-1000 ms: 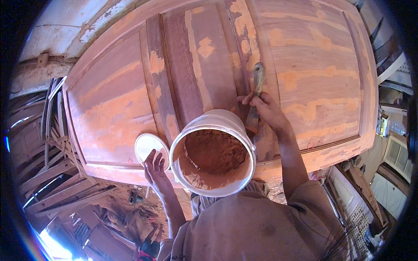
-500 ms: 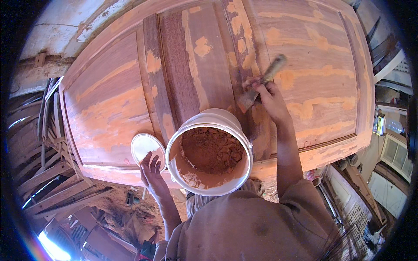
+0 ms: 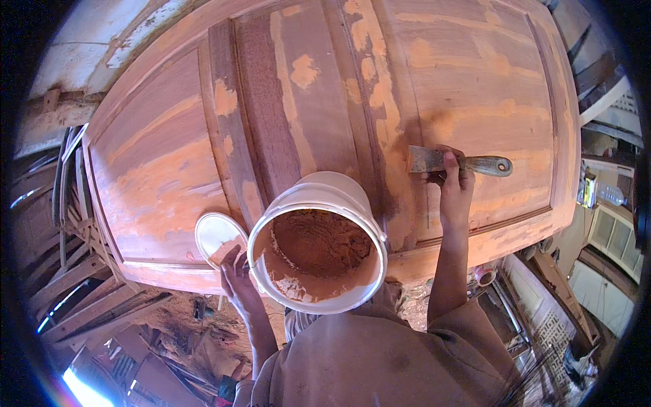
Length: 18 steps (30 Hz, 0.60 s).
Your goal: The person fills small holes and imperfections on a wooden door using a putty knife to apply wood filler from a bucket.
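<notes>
A putty knife (image 3: 485,165) is held in my right hand (image 3: 456,186) above the right part of a wooden panel door (image 3: 325,102). Its blade points left and carries some orange-brown filler; the handle sticks out to the right. My left hand (image 3: 239,277) has its curled fingers on the lower edge of a round white lid (image 3: 215,230). Orange filler smears the lid near those fingers, and the thumb is hidden. Between my hands a white bucket (image 3: 330,186) is tilted toward me, with thick reddish-brown filler (image 3: 332,244) inside.
Pale orange filler patches (image 3: 305,71) mark the door. Stacked timber (image 3: 74,278) lies at the left. At the right are a louvred or paned white frame (image 3: 614,234) and assorted clutter. Debris (image 3: 176,319) covers the ground below the door's near edge.
My right hand has moved right and slightly down, and the putty knife has turned from slanting to nearly level. My left hand stays at the lid. The whole view has shifted slightly.
</notes>
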Motion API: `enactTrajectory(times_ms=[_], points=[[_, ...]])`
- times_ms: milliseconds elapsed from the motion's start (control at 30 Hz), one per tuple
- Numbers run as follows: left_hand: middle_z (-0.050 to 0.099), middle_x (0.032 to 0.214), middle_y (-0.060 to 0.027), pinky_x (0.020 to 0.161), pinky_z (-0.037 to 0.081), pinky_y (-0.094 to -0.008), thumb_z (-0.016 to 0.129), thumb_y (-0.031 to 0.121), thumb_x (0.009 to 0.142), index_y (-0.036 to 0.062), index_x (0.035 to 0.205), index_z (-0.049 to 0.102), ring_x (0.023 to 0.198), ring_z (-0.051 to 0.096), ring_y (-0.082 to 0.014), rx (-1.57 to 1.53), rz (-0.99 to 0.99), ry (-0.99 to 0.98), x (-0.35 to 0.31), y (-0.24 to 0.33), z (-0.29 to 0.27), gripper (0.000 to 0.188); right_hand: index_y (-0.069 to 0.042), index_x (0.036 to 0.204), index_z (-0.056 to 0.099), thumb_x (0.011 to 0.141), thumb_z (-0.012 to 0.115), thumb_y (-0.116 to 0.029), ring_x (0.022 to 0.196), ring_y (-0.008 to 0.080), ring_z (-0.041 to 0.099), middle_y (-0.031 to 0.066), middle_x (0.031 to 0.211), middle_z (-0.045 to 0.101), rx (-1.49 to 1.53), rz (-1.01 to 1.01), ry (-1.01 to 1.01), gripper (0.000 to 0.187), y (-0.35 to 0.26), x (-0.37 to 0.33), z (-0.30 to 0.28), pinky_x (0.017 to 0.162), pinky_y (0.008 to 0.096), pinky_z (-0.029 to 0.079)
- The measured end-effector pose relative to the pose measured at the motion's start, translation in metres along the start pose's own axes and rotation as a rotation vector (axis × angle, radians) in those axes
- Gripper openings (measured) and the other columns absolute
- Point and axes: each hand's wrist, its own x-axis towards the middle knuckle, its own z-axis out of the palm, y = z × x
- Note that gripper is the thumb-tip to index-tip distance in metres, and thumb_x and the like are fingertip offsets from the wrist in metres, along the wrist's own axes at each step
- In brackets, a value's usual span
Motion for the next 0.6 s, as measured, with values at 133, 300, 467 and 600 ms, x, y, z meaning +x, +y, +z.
enactTrajectory(times_ms=[133,300,467,600], points=[[0.056,0.121,-0.0171,0.098,0.042,-0.0385,0.031,0.047,0.102,-0.0037,0.121,0.05,0.109,0.055,-0.0243,0.22,0.031,-0.052,-0.013,0.02,0.035,0.058,0.002,0.106,0.06,0.098,0.051,-0.03,0.061,0.0125,0.059,0.0062,0.079,0.062,0.045,0.071,0.074,0.035,-0.009,-0.012,-0.014,0.056,0.0259,0.05],[0.054,0.125,-0.0147,0.1,0.039,-0.0381,0.033,0.05,0.1,0.0003,0.124,0.049,0.111,0.053,-0.0231,-0.053,0.093,-0.178,-0.008,0.021,0.033,0.058,0.003,0.105,0.06,0.1,0.049,-0.029,0.057,0.0129,0.059,0.007,0.072,0.061,-0.112,-0.016,0.023,0.034,-0.025,-0.035,-0.023,0.051,0.0262,0.049],[0.054,0.125,-0.0111,0.093,0.041,-0.0356,0.034,0.05,0.1,0.0034,0.124,0.05,0.11,0.053,-0.0219,-0.09,0.13,-0.137,-0.02,0.024,0.002,0.055,0.005,0.113,0.056,0.098,0.051,-0.035,0.063,0.0164,0.061,0.0115,0.084,0.063,0.047,-0.117,-0.016,0.043,-0.051,-0.076,-0.015,0.056,0.0299,0.052],[0.059,0.113,-0.0122,0.088,0.044,-0.0343,0.035,0.045,0.101,0.0013,0.121,0.054,0.1,0.056,-0.0198,-0.187,0.17,-0.066,-0.039,0.015,-0.016,0.051,0.004,0.116,0.054,0.098,0.052,-0.027,0.07,0.016,0.063,0.0123,0.092,0.064,0.072,-0.36,-0.235,0.036,-0.106,-0.122,0.004,0.062,0.0288,0.054]])
